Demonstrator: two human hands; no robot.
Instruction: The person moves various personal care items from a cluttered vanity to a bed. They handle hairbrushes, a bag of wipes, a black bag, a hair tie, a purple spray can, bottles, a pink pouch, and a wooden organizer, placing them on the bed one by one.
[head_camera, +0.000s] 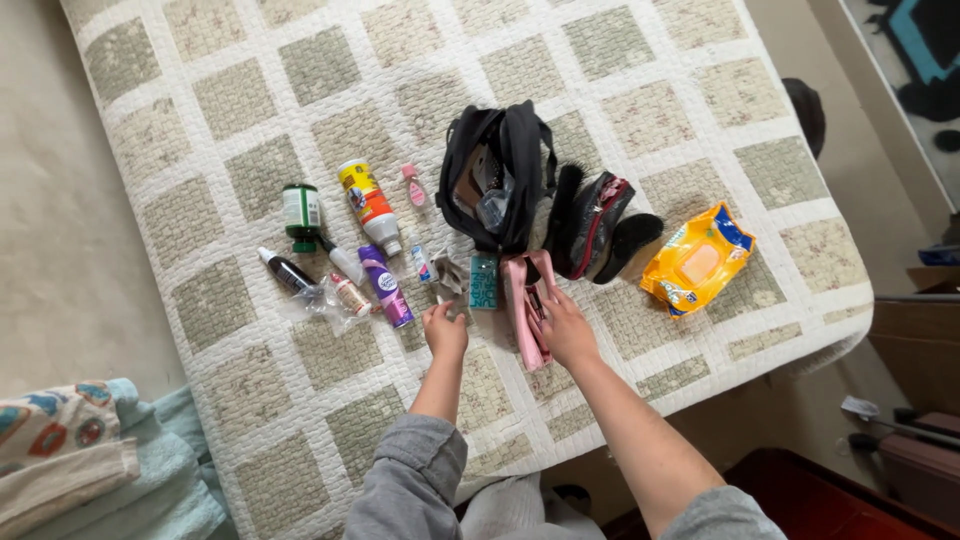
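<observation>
My left hand rests on the quilted bed, fingers curled at a small grey packet beside a teal card-like box. My right hand lies on a long pink pouch, fingers inside its opening. Just beyond stands an open black bag with items inside. A black pouch with red trim lies to its right.
Left of my hands lie several bottles: a green jar, a yellow-and-orange bottle, a purple bottle, a small pink bottle. A yellow wipes pack sits right. Folded towels lie at lower left.
</observation>
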